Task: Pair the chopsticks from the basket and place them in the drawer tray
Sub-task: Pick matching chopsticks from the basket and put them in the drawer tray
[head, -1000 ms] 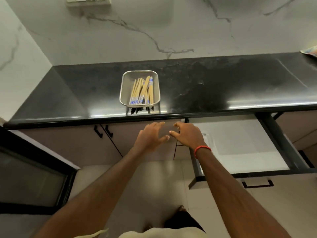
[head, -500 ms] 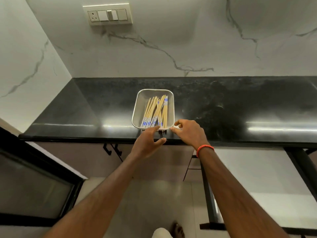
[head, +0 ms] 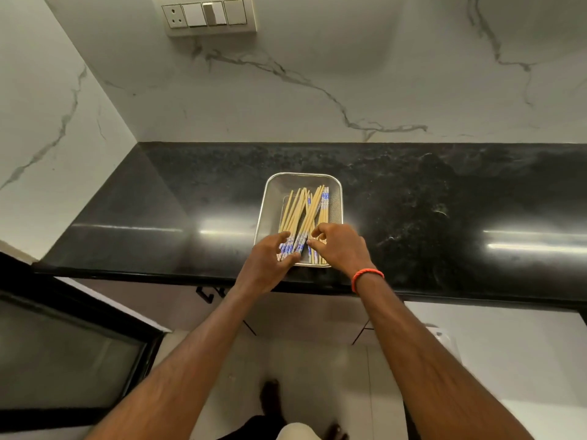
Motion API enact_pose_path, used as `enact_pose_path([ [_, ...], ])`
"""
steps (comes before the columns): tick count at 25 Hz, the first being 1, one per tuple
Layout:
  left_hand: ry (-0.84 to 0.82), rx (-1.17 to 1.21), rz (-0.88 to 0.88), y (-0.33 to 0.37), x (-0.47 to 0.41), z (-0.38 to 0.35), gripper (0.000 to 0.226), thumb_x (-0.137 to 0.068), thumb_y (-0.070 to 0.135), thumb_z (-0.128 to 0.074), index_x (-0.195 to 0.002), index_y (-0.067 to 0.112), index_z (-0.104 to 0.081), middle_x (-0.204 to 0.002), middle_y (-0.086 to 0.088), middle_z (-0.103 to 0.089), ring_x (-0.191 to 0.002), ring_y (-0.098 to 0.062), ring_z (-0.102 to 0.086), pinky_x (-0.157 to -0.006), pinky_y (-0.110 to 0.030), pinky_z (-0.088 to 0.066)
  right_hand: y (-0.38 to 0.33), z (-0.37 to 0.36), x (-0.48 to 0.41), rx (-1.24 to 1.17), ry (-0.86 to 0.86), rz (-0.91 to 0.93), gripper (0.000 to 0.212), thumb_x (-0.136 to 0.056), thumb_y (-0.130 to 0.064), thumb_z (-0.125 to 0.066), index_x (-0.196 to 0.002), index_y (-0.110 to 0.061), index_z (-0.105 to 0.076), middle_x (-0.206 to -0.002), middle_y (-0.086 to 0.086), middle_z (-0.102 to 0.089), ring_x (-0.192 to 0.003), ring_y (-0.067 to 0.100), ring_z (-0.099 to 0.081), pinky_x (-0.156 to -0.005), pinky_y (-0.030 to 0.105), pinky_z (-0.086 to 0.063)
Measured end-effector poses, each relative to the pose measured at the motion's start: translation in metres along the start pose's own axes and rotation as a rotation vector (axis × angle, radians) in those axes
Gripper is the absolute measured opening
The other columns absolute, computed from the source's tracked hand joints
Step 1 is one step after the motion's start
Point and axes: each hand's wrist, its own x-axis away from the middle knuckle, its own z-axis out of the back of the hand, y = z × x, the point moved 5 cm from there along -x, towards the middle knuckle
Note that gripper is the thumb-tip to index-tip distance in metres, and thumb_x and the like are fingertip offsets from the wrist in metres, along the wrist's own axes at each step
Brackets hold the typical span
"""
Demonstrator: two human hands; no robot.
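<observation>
A metal mesh basket (head: 273,189) stands near the front edge of the black counter and holds several bamboo chopsticks (head: 302,211) with blue-patterned ends. My left hand (head: 266,262) rests on the chopsticks' near ends at the basket's front left, fingers spread over them. At the front right my right hand (head: 337,246) hovers over the same ends, its fingers curled and touching the sticks. I cannot tell whether either hand has closed on a stick. The near ends of the sticks are partly hidden under both hands.
The open drawer (head: 495,350) with a white floor lies below the counter (head: 444,198) at the lower right. Cabinet doors with black handles (head: 206,293) sit under the counter edge. A switch panel (head: 209,14) is on the marble wall. A dark glass-fronted unit (head: 63,354) stands at the left.
Both hands have moved forward from the counter's front edge into the basket and now touch the chopsticks' near ends. The view has tilted up and moved closer to the counter.
</observation>
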Motion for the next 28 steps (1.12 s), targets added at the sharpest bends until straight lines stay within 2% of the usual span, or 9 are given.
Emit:
enact_pose_path([
  [4,0.013,0.044,-0.042,-0.015,-0.039,0.019,0.051,-0.096,0.024,-0.067,-0.143,0.009,-0.053,-0.134,-0.013,-0.064,-0.098,-0.018,-0.068,-0.08,-0.037,-0.062,-0.006,-0.023,-0.032,0.078,-0.028,-0.019,0.022,-0.089,-0.035,-0.069,-0.11,-0.028,-0.069,-0.112,-0.002,-0.071,-0.1,0.018,-0.066,-0.082,0.035,-0.052],
  [7,0.008,0.042,-0.075,-0.026,-0.068,0.032,0.043,-0.098,0.021,-0.064,-0.138,0.007,-0.058,-0.131,-0.013,-0.066,-0.09,-0.014,-0.065,-0.075,-0.029,-0.059,-0.014,-0.035,-0.05,0.175,-0.043,0.006,0.023,-0.088,-0.025,-0.072,-0.11,-0.029,-0.069,-0.115,0.0,-0.067,-0.103,0.021,-0.065,-0.086,0.038,-0.052],
  [12,-0.055,0.085,-0.137,-0.037,-0.098,0.033,0.038,-0.098,0.02,-0.063,-0.133,0.004,-0.061,-0.128,-0.016,-0.068,-0.094,-0.02,-0.068,-0.079,-0.033,-0.061,-0.022,-0.053,-0.059,0.294,-0.048,0.069,0.025,-0.085,-0.016,-0.074,-0.108,-0.024,-0.07,-0.111,0.002,-0.056,-0.095,0.021,-0.061,-0.082,0.034,-0.054],
  [16,-0.087,0.129,-0.187,-0.038,-0.11,0.027,0.037,-0.097,0.022,-0.066,-0.13,0.006,-0.064,-0.126,-0.014,-0.07,-0.096,-0.02,-0.07,-0.078,-0.033,-0.061,-0.027,-0.054,-0.063,0.34,-0.011,0.136,0.017,-0.088,-0.023,-0.071,-0.104,-0.021,-0.071,-0.105,0.0,-0.059,-0.093,0.017,-0.061,-0.078,0.031,-0.056],
  [20,-0.053,0.161,-0.21,-0.035,-0.119,0.032,0.034,-0.095,0.023,-0.068,-0.125,0.007,-0.068,-0.121,-0.012,-0.073,-0.094,-0.018,-0.069,-0.077,-0.03,-0.06,-0.026,-0.034,-0.068,0.327,0.064,0.216,0.014,-0.087,-0.027,-0.073,-0.1,-0.028,-0.072,-0.103,-0.004,-0.063,-0.095,0.011,-0.06,-0.071,0.023,-0.053],
  [22,-0.043,0.171,-0.203,-0.033,-0.122,0.034,0.034,-0.095,0.024,-0.068,-0.125,0.007,-0.068,-0.121,-0.012,-0.073,-0.098,-0.02,-0.07,-0.079,-0.032,-0.06,-0.027,-0.014,-0.069,0.252,0.177,0.212,0.013,-0.087,-0.026,-0.073,-0.1,-0.027,-0.071,-0.103,-0.004,-0.064,-0.095,0.012,-0.059,-0.068,0.027,-0.056],
  [24,-0.067,0.197,-0.202,-0.028,-0.124,0.035,0.037,-0.096,0.026,-0.066,-0.129,0.01,-0.066,-0.127,-0.01,-0.07,-0.108,-0.023,-0.068,-0.086,-0.038,-0.059,-0.031,0.013,-0.073,0.007,0.309,0.185,0.012,-0.089,-0.021,-0.07,-0.101,-0.022,-0.07,-0.101,-0.004,-0.067,-0.095,0.012,-0.06,-0.072,0.03,-0.056],
  [26,-0.128,0.221,-0.249,-0.015,-0.124,0.035,0.046,-0.098,0.031,-0.064,-0.14,0.014,-0.057,-0.14,-0.009,-0.063,-0.126,-0.023,-0.059,-0.098,-0.042,-0.053,-0.039,0.042,-0.077,-0.312,0.405,0.168,0.012,-0.091,-0.014,-0.068,-0.102,-0.015,-0.068,-0.095,-0.006,-0.068,-0.089,0.007,-0.062,-0.077,0.025,-0.055],
  [28,-0.151,0.232,-0.323,0.002,-0.124,0.035,0.051,-0.099,0.033,-0.061,-0.146,0.018,-0.05,-0.148,-0.006,-0.056,-0.133,-0.02,-0.053,-0.103,-0.037,-0.048,-0.049,0.066,-0.084,-0.525,0.417,0.164,0.015,-0.09,-0.011,-0.069,-0.105,-0.01,-0.067,-0.087,-0.009,-0.067,-0.082,0.004,-0.066,-0.076,0.02,-0.056],
])
